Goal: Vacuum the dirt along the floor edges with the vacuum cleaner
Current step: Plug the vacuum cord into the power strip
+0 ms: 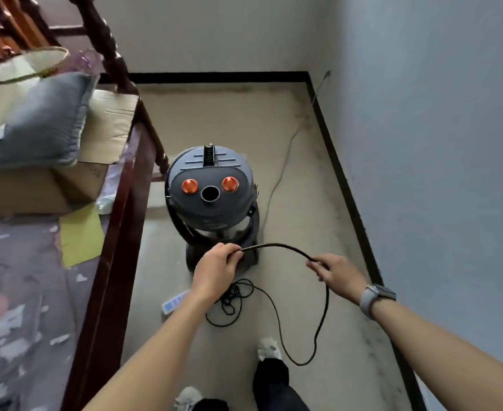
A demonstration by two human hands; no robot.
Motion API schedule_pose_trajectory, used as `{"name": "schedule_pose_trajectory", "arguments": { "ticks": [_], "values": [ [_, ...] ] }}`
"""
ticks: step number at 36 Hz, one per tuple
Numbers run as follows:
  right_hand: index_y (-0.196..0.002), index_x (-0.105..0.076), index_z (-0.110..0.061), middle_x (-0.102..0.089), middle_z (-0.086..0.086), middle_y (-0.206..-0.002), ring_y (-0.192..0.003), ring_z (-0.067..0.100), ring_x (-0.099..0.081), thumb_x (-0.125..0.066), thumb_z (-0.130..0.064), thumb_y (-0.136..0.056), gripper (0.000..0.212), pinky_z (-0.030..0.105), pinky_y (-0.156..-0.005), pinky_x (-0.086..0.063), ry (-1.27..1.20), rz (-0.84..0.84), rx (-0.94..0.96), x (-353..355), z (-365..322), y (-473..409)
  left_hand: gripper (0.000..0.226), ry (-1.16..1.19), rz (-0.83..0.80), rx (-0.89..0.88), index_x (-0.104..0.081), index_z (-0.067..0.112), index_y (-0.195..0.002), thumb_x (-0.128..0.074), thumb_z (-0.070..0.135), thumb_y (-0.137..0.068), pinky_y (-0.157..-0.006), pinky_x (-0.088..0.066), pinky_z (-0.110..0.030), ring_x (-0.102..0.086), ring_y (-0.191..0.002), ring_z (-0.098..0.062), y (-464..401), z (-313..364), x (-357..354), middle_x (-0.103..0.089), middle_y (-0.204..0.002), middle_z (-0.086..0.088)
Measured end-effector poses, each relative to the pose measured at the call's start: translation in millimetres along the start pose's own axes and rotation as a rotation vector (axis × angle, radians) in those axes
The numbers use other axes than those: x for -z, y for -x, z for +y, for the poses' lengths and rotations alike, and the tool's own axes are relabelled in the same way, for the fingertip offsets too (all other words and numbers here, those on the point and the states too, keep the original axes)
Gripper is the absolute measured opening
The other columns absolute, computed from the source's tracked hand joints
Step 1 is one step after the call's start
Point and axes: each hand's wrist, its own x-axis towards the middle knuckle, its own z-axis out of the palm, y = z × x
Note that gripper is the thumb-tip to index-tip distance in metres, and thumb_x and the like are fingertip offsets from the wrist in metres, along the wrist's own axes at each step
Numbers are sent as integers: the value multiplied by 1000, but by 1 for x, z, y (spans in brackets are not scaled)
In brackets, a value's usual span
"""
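Note:
A grey drum vacuum cleaner (211,191) with two orange knobs and an open hose port stands on the beige floor between the bed and the wall. My left hand (216,269) pinches one end of its black power cord (276,247) just in front of the vacuum's base. My right hand (337,272) grips the same cord further along, and the stretch between my hands arches upward. More of the cord hangs in a loop from my right hand and lies coiled on the floor (232,301). Dark dirt (306,114) lines the floor along the black skirting.
A dark wooden bed frame (122,221) runs down the left, with a cardboard box (36,185) and grey pillow (42,120) on it. A thin pale cable (285,155) trails to the wall. A small blue-and-white object (174,301) lies by the bed. My feet (269,348) are below.

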Motion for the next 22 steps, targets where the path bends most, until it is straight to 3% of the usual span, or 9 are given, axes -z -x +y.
{"name": "schedule_pose_trajectory", "arguments": {
  "ticks": [2, 7, 11, 13, 17, 22],
  "values": [
    [-99, -71, -2, -69, 12, -84, -84, 28, -65, -51, -30, -99, 34, 36, -79, -48, -22, -111, -47, -33, -7, -2, 22, -34, -6, 30, -69, 13, -110, -55, 23, -96, -79, -42, -30, -59, -97, -23, 15, -30, 1, -65, -102, -4],
    [-105, -72, -15, -64, -3, -80, -85, 15, -61, -35, -41, -102, 45, 25, -81, -43, -62, -321, -144, -124, -30, -11, 21, -185, -46, 54, -69, 14, -107, -54, 24, -97, -76, -36, -31, -55, -100, -25, 44, -112, -2, -62, -104, -5],
    [-105, -71, -15, -68, -2, -82, -88, 15, -64, -28, -44, -103, 53, 18, -75, -45, -107, -466, -195, -193, -34, -27, 10, -282, -29, 39, -71, 15, -84, -64, 23, -84, -61, -43, -37, -54, -78, -32, 59, -180, -20, -53, -82, -7],
    [-107, -69, -14, -69, 0, -87, -93, 17, -66, -31, -41, -103, 47, 24, -85, -48, -117, -521, -175, -230, -27, -41, 7, -325, -24, 60, -70, 15, -87, -68, 21, -85, -54, -36, -32, -56, -73, -32, 67, -213, -37, -52, -81, -8],
    [-106, -68, -10, -69, 1, -94, -95, 20, -65, -37, -34, -103, 39, 30, -89, -48, -118, -511, -157, -302, 0, -83, 23, -321, -81, 129, -69, 16, -105, -54, 32, -96, -60, -39, -32, -61, -82, -33, 69, -282, -84, -60, -95, -8],
    [-116, -63, -9, -68, 8, -100, -89, 21, -63, -41, -23, -102, 30, 26, -79, -46, -224, -434, -188, -394, 40, -144, 32, -166, -59, 84, -72, 14, -99, -52, 38, -92, -64, -53, -41, -62, -74, -33, 56, -374, -153, -61, -88, -8]
  ]
}}
